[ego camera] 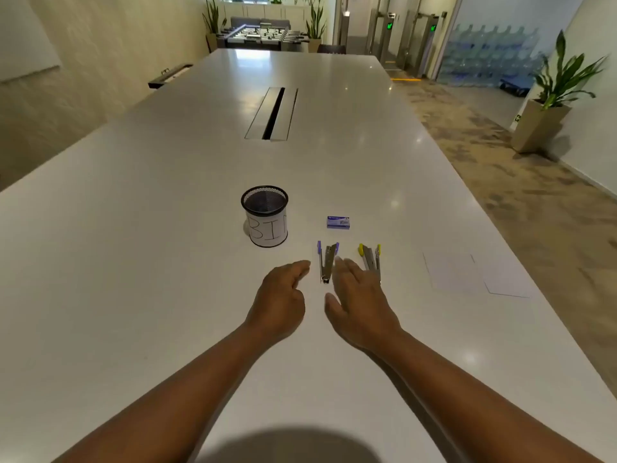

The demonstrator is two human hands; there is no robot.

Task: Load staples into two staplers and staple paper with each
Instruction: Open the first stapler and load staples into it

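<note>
On the long white table (167,228), well in from its left edge, stands a black wire-mesh cup (264,216) wrapped in white paper lettered "BIN". To its right, the left hand (279,297) hovers with fingers loosely curled and holding nothing, its fingertips just beside the purple-tipped metal stapler (326,261), which lies swung open on the surface. Behind that stapler, toward the far edge, sits a small purple box of staples (338,222). The right hand (359,300) is spread and relaxed, empty too, between the two staplers and covering the near end of the yellow-tipped metal stapler (370,257), also lying open. Nearer the right edge lie white paper sheets (467,274).

Loading seems not yet begun: both hands look set to take up the purple stapler. The next move calls for steadying it and fetching a strip from the box.

Whether either magazine holds staples is too small to tell, and the sheets are barely distinguishable from the surface.
</note>
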